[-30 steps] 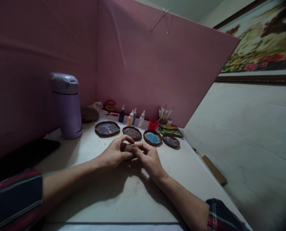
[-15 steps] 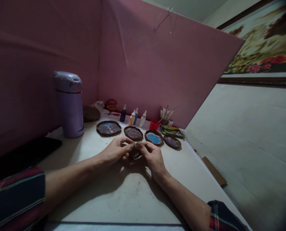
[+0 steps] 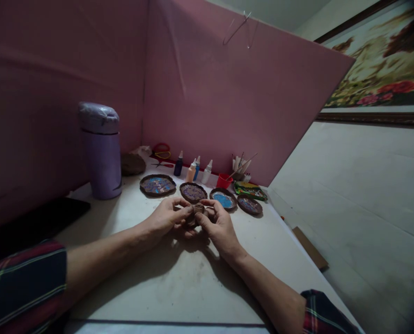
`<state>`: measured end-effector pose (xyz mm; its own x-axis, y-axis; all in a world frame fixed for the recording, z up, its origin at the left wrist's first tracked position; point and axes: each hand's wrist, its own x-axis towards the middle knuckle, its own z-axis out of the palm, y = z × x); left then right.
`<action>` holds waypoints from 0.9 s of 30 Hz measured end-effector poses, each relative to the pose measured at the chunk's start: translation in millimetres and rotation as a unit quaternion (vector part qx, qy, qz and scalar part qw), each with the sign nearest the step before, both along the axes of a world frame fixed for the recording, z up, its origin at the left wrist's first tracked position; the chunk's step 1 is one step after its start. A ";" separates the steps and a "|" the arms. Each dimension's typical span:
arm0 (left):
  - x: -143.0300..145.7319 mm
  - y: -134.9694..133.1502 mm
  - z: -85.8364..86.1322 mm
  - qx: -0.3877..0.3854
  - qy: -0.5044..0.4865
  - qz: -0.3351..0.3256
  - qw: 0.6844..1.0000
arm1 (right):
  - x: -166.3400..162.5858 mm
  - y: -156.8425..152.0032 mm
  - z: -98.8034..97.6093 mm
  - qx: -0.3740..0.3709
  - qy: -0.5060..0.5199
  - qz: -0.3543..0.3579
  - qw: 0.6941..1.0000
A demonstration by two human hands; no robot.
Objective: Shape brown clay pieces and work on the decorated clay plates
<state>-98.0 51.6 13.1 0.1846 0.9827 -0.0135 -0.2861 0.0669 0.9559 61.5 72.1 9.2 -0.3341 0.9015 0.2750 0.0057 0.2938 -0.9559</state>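
Note:
Between my two hands, a little above the white table (image 3: 179, 287), is a small lump of brown clay (image 3: 197, 211). My left hand (image 3: 167, 217) grips its left side, thumb on the near face and fingers behind and below. My right hand (image 3: 221, 227) pinches it from the right, the thumb pressed on its front. Just beyond my fingers lie shallow brown clay dishes: one with purple paint (image 3: 193, 192), one with bright blue paint (image 3: 223, 200), a larger blue-streaked one (image 3: 157, 185) and a small one (image 3: 249, 204) at the right.
A tall purple flask (image 3: 104, 153) stands at the left, near a dark flat object (image 3: 36, 225) and a big clay lump (image 3: 132, 163). Farther back are scissors (image 3: 162, 164), several paint bottles (image 3: 191, 171), a red cup (image 3: 223, 181), brushes (image 3: 241, 164) and a green packet (image 3: 250, 190).
My right thumb has slid down and left across the clay, and the right fingers have shifted over its top. More of the clay's upper part shows. The dishes and bottles stay put.

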 end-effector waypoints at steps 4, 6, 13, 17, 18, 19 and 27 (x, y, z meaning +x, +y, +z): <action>-0.2 -1.3 0.7 0.005 -0.005 -0.005 1.000 | -0.8 -3.1 2.8 -0.009 0.024 0.005 1.000; -0.8 -1.1 0.9 0.013 -0.002 -0.005 1.000 | -1.2 -4.4 3.6 -0.001 0.026 0.003 1.000; -2.5 0.4 5.3 0.051 0.066 0.007 0.996 | 0.8 0.1 -1.4 0.054 -0.024 0.003 0.998; -1.2 -0.6 9.7 0.088 0.137 0.030 0.986 | 1.9 2.4 -2.6 0.040 -0.037 -0.008 0.998; -0.7 -0.9 10.5 0.092 0.142 0.028 0.985 | 1.9 2.3 -2.4 0.042 -0.036 -0.011 0.998; -0.4 -1.2 11.2 0.094 0.143 0.026 0.985 | 1.7 2.0 -2.0 0.044 -0.033 -0.012 0.998; -0.8 -2.0 11.6 0.097 0.115 0.008 0.989 | 0.0 -1.3 1.7 0.054 0.005 -0.013 0.998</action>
